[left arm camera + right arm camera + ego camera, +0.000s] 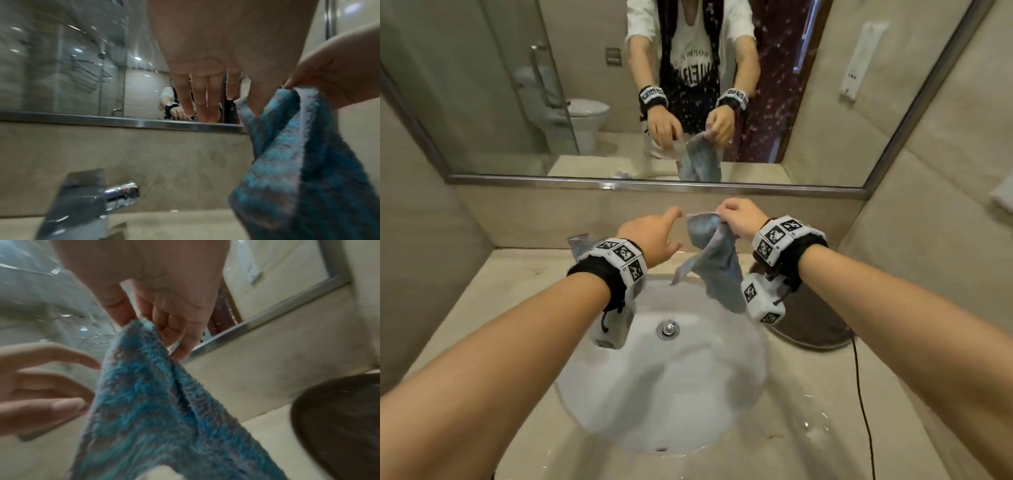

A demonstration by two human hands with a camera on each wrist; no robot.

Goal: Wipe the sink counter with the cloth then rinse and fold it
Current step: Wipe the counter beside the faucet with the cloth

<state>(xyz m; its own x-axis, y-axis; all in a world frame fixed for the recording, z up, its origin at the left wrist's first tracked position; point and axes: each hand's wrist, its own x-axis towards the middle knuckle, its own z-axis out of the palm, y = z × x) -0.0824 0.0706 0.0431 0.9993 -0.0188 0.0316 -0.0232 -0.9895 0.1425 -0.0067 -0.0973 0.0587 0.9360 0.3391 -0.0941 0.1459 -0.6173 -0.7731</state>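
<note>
A blue fluffy cloth (717, 263) hangs bunched over the back of the white sink basin (664, 394). My right hand (719, 215) pinches its top edge between thumb and fingers; the right wrist view shows the same pinch (152, 326) on the cloth (154, 402). My left hand (676, 229) is just left of the cloth, fingers straight and spread, holding nothing. In the left wrist view the left fingers (205, 100) point at the mirror, the thumb beside the cloth (298, 154). Whether the thumb touches it I cannot tell.
A chrome faucet (578, 243) stands at the back left of the basin, partly behind my left wrist. A dark round object (815, 325) sits on the beige counter (808, 428) to the right, with a black cable (863, 394) beside it. The mirror (517, 102) is close behind.
</note>
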